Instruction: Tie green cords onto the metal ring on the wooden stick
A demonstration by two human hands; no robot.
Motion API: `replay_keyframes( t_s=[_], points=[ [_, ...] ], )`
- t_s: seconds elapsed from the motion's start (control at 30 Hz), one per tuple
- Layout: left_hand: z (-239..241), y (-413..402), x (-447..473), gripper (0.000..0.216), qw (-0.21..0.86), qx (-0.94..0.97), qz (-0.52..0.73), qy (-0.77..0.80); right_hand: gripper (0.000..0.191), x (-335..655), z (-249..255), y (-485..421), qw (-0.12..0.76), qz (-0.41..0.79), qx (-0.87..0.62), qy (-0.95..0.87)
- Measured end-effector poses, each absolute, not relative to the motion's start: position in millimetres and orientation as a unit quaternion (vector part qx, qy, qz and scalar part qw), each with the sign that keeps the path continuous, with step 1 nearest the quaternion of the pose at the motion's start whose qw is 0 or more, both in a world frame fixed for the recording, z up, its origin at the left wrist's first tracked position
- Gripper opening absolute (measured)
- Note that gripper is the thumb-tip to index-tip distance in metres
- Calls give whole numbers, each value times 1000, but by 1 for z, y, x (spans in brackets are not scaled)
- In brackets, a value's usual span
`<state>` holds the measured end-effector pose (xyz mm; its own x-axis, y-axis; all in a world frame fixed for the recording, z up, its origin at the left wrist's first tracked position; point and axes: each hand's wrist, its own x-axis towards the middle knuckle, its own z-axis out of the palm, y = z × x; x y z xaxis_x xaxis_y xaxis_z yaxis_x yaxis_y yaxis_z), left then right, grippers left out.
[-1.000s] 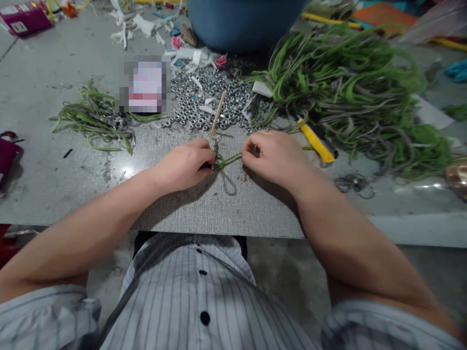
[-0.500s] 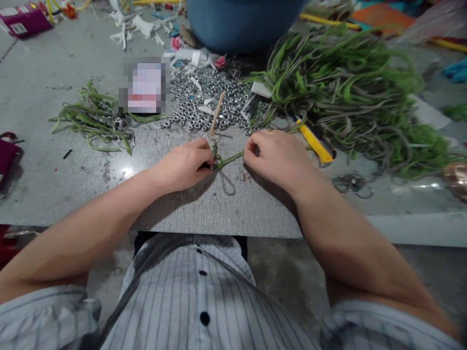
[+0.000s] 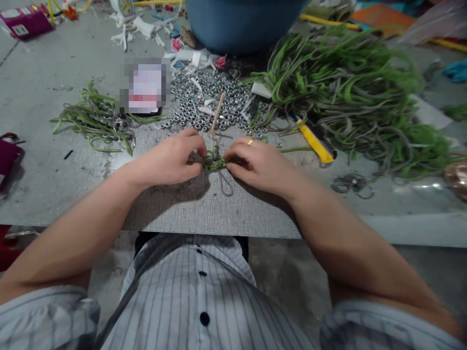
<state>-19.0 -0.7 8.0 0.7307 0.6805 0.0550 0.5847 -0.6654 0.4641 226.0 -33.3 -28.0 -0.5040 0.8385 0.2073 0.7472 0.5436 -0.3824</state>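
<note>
My left hand (image 3: 171, 158) and my right hand (image 3: 257, 163) meet over a grey textured board (image 3: 204, 209), both pinching a knotted green and grey cord (image 3: 216, 164). A grey loop of the cord hangs toward me below the knot. My right hand wears a gold ring. The cord's green tail runs right from under my right hand toward a yellow utility knife (image 3: 314, 142). Just beyond my fingers lie a pile of metal nuts (image 3: 204, 99) and a thin wooden stick (image 3: 217, 113).
A big heap of green and grey cords (image 3: 350, 92) fills the right. A smaller bundle of cords (image 3: 93, 121) lies at the left. A blue tub (image 3: 241, 22) stands at the back among paper scraps. A magenta object (image 3: 7, 155) sits at the left edge.
My right hand has slid left along the cord until it meets my left hand at the knot. My left hand has shifted slightly up and opened its grip round the knot.
</note>
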Motion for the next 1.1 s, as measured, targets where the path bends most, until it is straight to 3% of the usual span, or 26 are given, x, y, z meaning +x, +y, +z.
replay_keyframes(
  t_s=[0.5, 0.67, 1.1],
  points=[
    [17, -3, -22, 28, 154, 914, -4, 377, 22, 231, -25, -32, 125, 92, -456, -876],
    [13, 2, -21, 26, 152, 912, -27, 380, 24, 234, -16, -32, 66, 40, -457, -886],
    [3, 10, -27, 20, 104, 931, 28, 350, 26, 233, -7, -32, 17, 34, -460, -887]
  ],
)
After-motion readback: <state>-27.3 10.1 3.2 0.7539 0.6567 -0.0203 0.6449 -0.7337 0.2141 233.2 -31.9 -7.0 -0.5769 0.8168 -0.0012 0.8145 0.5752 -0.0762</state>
